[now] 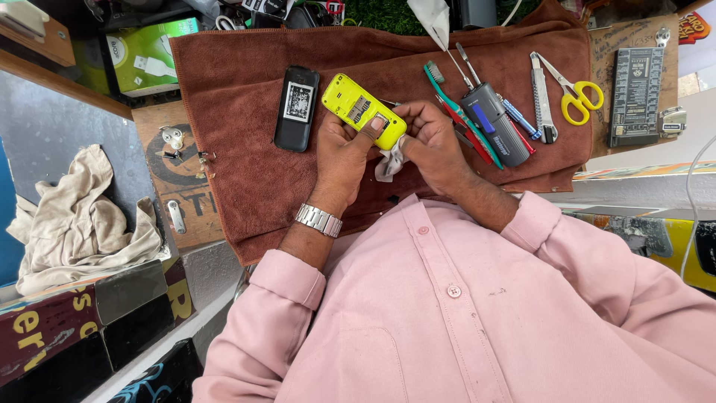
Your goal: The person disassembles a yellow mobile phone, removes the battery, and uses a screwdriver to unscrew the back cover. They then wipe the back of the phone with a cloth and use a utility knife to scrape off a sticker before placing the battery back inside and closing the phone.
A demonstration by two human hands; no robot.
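A yellow mobile phone (359,109) with its back cover off is held over a brown towel (239,82). My left hand (341,157) grips its lower end, thumb pressed on the phone's open back. My right hand (432,142) holds the same end from the right side, with a small white cloth scrap (389,163) tucked under the fingers. A silver watch (318,219) sits on my left wrist. A black phone (296,107) lies on the towel just left of the yellow one.
On the towel to the right lie a green toothbrush (455,108), a grey-blue tool (494,123), tweezers, pens, a utility knife (542,101) and yellow-handled scissors (576,95). A dark board (635,97) sits far right. A beige rag (78,220) and a green box (145,56) are at left.
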